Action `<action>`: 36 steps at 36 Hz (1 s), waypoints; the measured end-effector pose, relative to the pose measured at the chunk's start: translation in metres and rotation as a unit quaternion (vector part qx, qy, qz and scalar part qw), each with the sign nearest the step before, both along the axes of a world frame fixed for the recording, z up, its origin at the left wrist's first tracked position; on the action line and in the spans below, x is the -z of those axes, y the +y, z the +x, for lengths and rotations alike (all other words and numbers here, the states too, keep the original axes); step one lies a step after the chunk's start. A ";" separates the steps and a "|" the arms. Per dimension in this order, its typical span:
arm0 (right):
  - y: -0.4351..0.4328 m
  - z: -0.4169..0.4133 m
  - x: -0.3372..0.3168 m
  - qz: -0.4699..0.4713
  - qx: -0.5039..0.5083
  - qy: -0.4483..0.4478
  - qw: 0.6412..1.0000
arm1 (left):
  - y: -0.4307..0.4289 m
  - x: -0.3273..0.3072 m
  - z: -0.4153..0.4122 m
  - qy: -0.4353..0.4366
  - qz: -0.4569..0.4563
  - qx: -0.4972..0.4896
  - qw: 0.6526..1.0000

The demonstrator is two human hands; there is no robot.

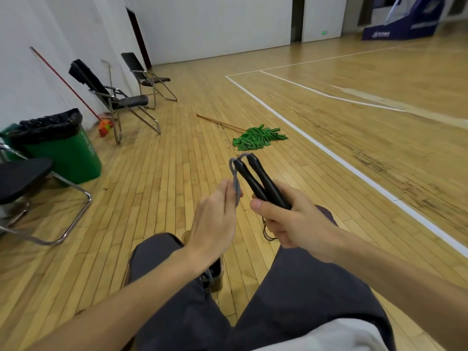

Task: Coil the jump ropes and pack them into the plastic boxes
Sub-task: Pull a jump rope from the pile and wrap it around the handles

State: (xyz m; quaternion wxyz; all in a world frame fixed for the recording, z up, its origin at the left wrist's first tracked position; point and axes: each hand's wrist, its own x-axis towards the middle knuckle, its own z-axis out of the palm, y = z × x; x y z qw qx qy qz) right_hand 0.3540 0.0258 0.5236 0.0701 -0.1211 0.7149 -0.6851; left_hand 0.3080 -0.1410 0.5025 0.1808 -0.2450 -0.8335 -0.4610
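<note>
Right hand point(291, 221) clasps both black handles point(258, 181) of a jump rope while the left hand point(215, 219) pinches its grey cord point(236, 183) just beside their far ends; coiling looks barely begun. A box point(219, 279) sits below the left wrist, between the knees, with something dark inside it. This rope is not yet packed.

the handles point(260, 183) sit in the right hand point(291, 224), and the cord point(235, 178) is pinched in the left hand point(215, 224) just beside them. a box point(218, 278) lies on the floor point(164, 178) between the knees point(157, 252). a mop point(258, 138) lies ahead. a bin point(63, 153) and chairs point(126, 101) stand to the left by the wall point(25, 72).
</note>
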 end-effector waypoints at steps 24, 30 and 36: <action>0.006 -0.005 -0.006 0.485 -0.229 -0.043 0.843 | -0.014 -0.059 0.000 0.325 -0.493 0.303 0.748; 0.008 0.014 -0.022 0.471 -0.265 0.080 0.838 | -0.011 -0.089 -0.002 -0.070 -0.375 0.363 0.850; 0.004 0.024 -0.040 0.424 -0.210 0.210 0.855 | -0.016 -0.092 -0.008 -0.292 -0.155 0.426 0.842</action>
